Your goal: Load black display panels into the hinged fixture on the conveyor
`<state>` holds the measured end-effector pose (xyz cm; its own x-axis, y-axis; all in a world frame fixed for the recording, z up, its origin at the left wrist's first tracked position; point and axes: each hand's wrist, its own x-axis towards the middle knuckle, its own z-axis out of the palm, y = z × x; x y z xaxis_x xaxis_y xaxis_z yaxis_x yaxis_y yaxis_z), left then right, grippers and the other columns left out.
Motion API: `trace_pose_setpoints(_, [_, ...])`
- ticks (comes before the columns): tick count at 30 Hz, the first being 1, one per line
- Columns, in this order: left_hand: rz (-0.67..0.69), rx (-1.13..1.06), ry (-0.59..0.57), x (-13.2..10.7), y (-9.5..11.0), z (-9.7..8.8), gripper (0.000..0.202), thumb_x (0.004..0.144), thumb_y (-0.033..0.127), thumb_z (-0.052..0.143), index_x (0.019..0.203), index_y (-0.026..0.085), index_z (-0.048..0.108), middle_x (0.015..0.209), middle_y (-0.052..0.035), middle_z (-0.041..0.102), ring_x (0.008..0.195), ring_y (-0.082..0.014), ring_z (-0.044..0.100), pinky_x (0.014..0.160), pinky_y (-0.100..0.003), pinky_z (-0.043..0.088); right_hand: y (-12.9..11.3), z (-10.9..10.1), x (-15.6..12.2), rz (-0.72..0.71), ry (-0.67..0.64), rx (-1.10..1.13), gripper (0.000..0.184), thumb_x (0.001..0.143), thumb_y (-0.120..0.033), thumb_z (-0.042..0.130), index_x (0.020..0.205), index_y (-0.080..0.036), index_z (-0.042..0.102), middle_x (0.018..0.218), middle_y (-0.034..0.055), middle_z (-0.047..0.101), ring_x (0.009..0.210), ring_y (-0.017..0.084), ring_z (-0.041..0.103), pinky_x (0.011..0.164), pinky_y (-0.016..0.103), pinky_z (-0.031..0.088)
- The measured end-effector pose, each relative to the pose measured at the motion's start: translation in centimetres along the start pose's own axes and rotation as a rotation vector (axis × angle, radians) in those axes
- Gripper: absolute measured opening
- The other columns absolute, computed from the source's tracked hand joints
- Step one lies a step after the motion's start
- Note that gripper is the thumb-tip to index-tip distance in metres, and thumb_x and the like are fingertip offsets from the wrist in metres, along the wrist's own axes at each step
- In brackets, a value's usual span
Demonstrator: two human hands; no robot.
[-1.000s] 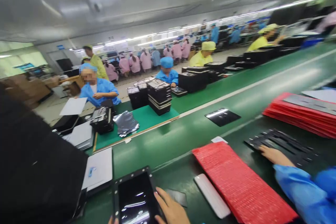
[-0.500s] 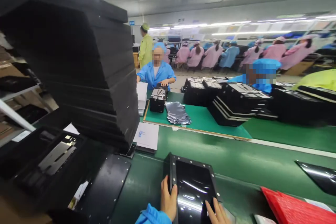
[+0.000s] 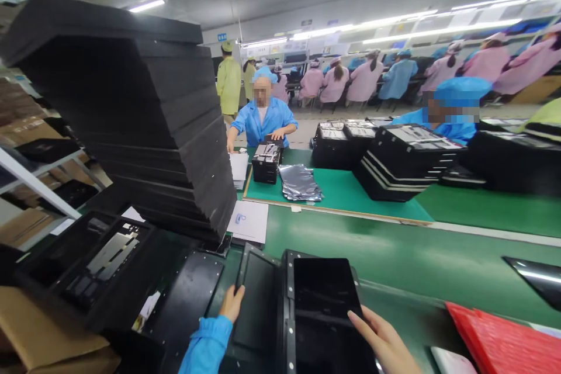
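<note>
Tray: a black foam tray point(image 3: 288, 310) is lying on the green tabletop point(image 3: 407, 245) directly in front of the person, with a dark glossy sheet point(image 3: 326, 287) seated in its upper compartment and a narrower black panel point(image 3: 258, 304) standing up at a tilt along its left side.

Left grip: the left hand point(image 3: 230, 304) is curling against the panel's left edge, though I cannot tell whether it is closing on it.

Right grip: the right hand point(image 3: 381, 339) is reaching out with its fingers extended, open and touching the tray's lower right side.

Handling: the tray is looking light and fairly stiff, while the glossy sheet is seeming slippery and easily scratched, so the foam rim is offering the safer hold.

Nearby: a tall stack of black foam trays point(image 3: 131, 128) is leaning just beyond the left hand, beside a sheet of white paper point(image 3: 248, 221).

Right side: a pile of red packaging point(image 3: 495, 333) is lying near the right hand.
</note>
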<state>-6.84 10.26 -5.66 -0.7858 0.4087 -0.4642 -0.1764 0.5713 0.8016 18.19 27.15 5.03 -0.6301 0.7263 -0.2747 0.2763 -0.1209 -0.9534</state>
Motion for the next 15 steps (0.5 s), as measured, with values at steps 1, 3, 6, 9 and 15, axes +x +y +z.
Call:
trace_pose_setpoints(1, [0.006,0.004,0.030,-0.5,0.0,-0.8,0.063,0.069,0.046,0.055,0.123,0.015,0.054,0.138,-0.0145,0.052,0.136,-0.0274,0.039,0.115,-0.036,0.028,-0.3,0.2,-0.3,-0.022,0.018,-0.009,0.056,0.065,-0.067,0.064,0.088,-0.018,0.075,0.096,0.0109,0.073,0.095,0.031,0.067,0.088,0.039,0.054])
trace_pose_setpoints(3, [0.071,-0.062,0.058,-2.7,0.1,-1.2,0.080,0.066,0.054,0.056,0.132,0.011,0.045,0.147,-0.0171,0.039,0.141,-0.0268,0.028,0.118,-0.037,0.020,-0.5,0.6,-0.6,-0.065,0.049,-0.018,0.059,0.064,-0.070,0.063,0.089,-0.017,0.074,0.097,0.0117,0.073,0.093,0.031,0.067,0.086,0.039,0.054])
trace_pose_setpoints(6, [0.159,-0.272,-0.075,-8.8,0.6,0.3,0.088,0.056,0.065,0.065,0.128,0.016,0.052,0.142,-0.0166,0.046,0.137,-0.0315,0.035,0.117,-0.044,0.024,0.0,1.8,-0.9,-0.094,-0.039,0.052,0.059,0.066,-0.068,0.064,0.094,-0.017,0.074,0.103,0.0129,0.072,0.099,0.031,0.065,0.092,0.041,0.052])
trace_pose_setpoints(9, [0.055,-0.445,-0.249,-14.9,2.4,0.6,0.065,0.046,0.066,0.073,0.095,0.024,0.070,0.105,-0.0120,0.070,0.106,-0.0364,0.062,0.099,-0.052,0.045,1.2,3.3,-1.5,-0.076,-0.254,0.255,0.060,0.072,-0.069,0.059,0.105,-0.020,0.072,0.114,0.0125,0.068,0.110,0.031,0.061,0.097,0.044,0.048])
trace_pose_setpoints(15, [0.104,-0.110,0.484,-20.3,6.5,-12.6,0.048,0.056,0.057,0.069,0.088,0.021,0.073,0.088,-0.0048,0.074,0.086,-0.0292,0.066,0.086,-0.046,0.054,3.0,2.3,-0.5,-0.096,-0.694,0.362,0.049,0.072,-0.059,0.065,0.111,-0.029,0.070,0.122,0.0099,0.065,0.113,0.031,0.060,0.096,0.043,0.051])
